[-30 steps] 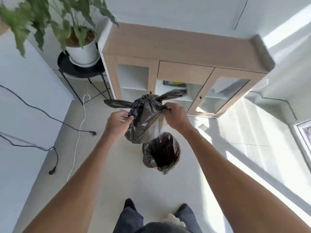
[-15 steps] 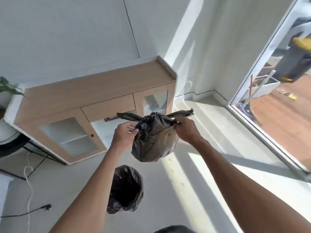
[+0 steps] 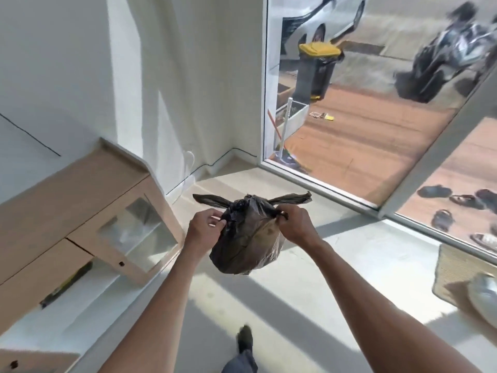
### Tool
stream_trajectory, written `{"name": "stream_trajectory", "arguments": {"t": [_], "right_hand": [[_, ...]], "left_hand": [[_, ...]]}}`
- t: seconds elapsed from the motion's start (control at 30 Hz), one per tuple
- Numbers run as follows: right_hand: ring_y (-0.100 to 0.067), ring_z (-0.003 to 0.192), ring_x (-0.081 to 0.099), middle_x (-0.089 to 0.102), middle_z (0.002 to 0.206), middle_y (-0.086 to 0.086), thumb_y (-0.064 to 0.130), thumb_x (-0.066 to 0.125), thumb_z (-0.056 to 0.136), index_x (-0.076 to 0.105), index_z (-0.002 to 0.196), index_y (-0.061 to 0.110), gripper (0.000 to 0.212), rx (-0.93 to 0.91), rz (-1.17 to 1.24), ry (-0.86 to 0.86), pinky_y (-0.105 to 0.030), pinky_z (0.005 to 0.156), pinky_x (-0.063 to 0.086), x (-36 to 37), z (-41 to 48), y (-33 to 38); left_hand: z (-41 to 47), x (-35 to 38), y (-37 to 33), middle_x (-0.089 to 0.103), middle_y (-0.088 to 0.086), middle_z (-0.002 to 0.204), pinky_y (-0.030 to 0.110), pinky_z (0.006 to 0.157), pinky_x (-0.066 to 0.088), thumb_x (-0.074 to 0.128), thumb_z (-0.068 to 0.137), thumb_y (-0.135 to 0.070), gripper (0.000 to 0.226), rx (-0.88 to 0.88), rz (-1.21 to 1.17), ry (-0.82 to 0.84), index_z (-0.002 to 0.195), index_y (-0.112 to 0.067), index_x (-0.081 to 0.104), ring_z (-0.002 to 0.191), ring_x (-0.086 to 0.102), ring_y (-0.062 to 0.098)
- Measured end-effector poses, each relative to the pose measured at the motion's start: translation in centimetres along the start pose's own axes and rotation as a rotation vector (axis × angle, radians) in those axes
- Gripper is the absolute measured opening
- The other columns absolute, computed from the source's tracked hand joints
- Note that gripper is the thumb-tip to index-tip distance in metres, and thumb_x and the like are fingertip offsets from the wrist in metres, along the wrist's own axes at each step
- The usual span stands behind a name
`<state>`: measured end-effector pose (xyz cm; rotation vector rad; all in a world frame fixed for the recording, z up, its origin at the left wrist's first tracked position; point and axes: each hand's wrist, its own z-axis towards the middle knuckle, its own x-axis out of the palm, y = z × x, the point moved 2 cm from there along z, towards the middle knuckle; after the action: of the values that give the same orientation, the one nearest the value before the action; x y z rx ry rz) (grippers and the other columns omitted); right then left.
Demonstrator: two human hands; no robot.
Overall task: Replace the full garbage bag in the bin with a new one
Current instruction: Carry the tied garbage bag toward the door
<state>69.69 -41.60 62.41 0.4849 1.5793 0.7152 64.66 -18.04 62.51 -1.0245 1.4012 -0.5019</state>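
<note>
Full garbage bag point(image 3: 247, 238) is seen clear of the floor: black, bulging, top already knotted, two loose tails stuck out left and right of the knot. It is held in the air at mid-frame, in front of the body, between the two hands and touching both. Nothing is under it but floor.

Left hand point(image 3: 205, 230) is closed on the bag's left side just under the knot, with plastic pinched between thumb and fingers. Right hand point(image 3: 297, 224) is closed on the right side, with a fold pinched at the root of the right tail. Both arms are stretched forward.

Progress, as judged: removal and tying are taken as done, since the bag is out and knotted. Disposal is left to do. The indoor bin is not shown, so whether a new liner is fitted cannot be told. No fresh bag is seen in either hand.

Around: a wooden cabinet point(image 3: 80, 200) with glass doors is set to the left. A large window point(image 3: 322, 184) is ahead-right. A yellow-lidded wheelie bin point(image 3: 316, 68) is seen outside, well apart from the bag. A woven mat point(image 3: 457, 273) is laid at right.
</note>
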Motion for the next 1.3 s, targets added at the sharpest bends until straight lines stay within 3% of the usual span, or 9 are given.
{"name": "stream_trajectory", "arguments": {"t": [0.2,0.3,0.4,0.5,0.6,0.87,1.03,1.17,1.3], "right_hand": [[-0.02,0.074,0.052,0.058,0.073,0.004,-0.001,0.05,0.082,0.057,0.067,0.026,0.031,0.161,0.012,-0.1,-0.027,0.058,0.029,-5.6,6.3,-5.8],[-0.017,0.077,0.053,0.06,0.078,0.004,-0.001,0.049,0.083,0.069,0.082,0.019,0.028,0.24,0.017,-0.137,-0.024,0.064,0.031,-8.1,9.3,-8.6],[-0.018,0.084,0.06,0.072,0.09,-0.001,0.002,0.05,0.082,0.076,0.099,0.016,0.034,0.319,0.044,-0.226,-0.022,0.07,0.038,-10.4,12.5,-11.7],[-0.025,0.092,0.066,0.076,0.099,-0.006,0.004,0.051,0.079,0.076,0.101,0.017,0.036,0.41,0.049,-0.266,-0.027,0.075,0.047,-12.3,14.7,-14.8],[-0.021,0.087,0.066,0.076,0.096,-0.002,0.004,0.051,0.081,0.076,0.102,0.02,0.036,0.499,0.054,-0.295,-0.027,0.071,0.046,-14.0,17.0,-18.2],[-0.024,0.093,0.064,0.074,0.098,-0.004,0.006,0.052,0.083,0.075,0.099,0.019,0.031,0.594,0.086,-0.268,-0.025,0.073,0.042,-19.2,26.0,-29.5],[-0.021,0.079,0.061,0.07,0.083,0.0,0.008,0.053,0.081,0.074,0.094,0.019,0.027,0.654,0.1,-0.241,-0.024,0.068,0.04,-22.6,31.8,-35.8],[-0.02,0.083,0.067,0.076,0.086,0.001,0.005,0.051,0.081,0.076,0.096,0.021,0.033,0.662,0.114,-0.184,-0.028,0.076,0.052,-23.9,35.7,-39.9],[-0.024,0.087,0.066,0.076,0.092,-0.003,0.005,0.052,0.081,0.076,0.101,0.018,0.034,0.662,0.105,-0.19,-0.027,0.077,0.05,-24.0,39.4,-44.4]], "left_hand": [[10.2,8.0,-5.8,0.069,-0.002,0.067,0.029,0.07,0.054,0.071,0.087,-0.016,0.02,0.074,-0.004,0.182,0.075,-0.032,0.065,0.065,0.066,0.013],[15.4,11.9,-8.3,0.069,-0.001,0.063,0.029,0.063,0.051,0.071,0.087,-0.02,0.013,0.112,0.001,0.272,0.078,-0.028,0.067,0.055,0.063,0.014],[20.2,15.9,-11.7,0.067,-0.001,0.064,0.027,0.062,0.05,0.073,0.087,-0.021,0.007,0.157,0.016,0.346,0.082,-0.023,0.068,0.058,0.062,0.013],[23.5,20.3,-14.9,0.063,-0.004,0.062,0.021,0.06,0.046,0.075,0.084,-0.016,0.014,0.226,0.06,0.421,0.077,-0.024,0.066,0.054,0.057,0.001],[27.2,24.9,-17.2,0.062,-0.005,0.06,0.021,0.061,0.045,0.075,0.083,-0.013,0.013,0.235,0.09,0.492,0.078,-0.021,0.068,0.053,0.056,0.002],[35.6,37.1,-22.1,0.072,0.003,0.078,0.029,0.072,0.053,0.074,0.084,-0.021,0.006,0.14,0.235,0.549,0.088,-0.016,0.072,0.076,0.067,0.023],[39.9,43.3,-25.7,0.072,0.002,0.071,0.029,0.072,0.054,0.073,0.083,-0.018,0.003,0.098,0.187,0.552,0.082,-0.019,0.072,0.073,0.07,0.021],[43.1,48.0,-27.0,0.071,0.0,0.07,0.024,0.069,0.05,0.074,0.083,-0.017,0.01,0.01,0.15,0.546,0.077,-0.024,0.07,0.07,0.067,0.018],[46.7,52.9,-26.8,0.07,0.0,0.069,0.028,0.073,0.054,0.07,0.081,-0.016,0.004,-0.092,0.125,0.586,0.082,-0.019,0.072,0.073,0.068,0.018]]}}
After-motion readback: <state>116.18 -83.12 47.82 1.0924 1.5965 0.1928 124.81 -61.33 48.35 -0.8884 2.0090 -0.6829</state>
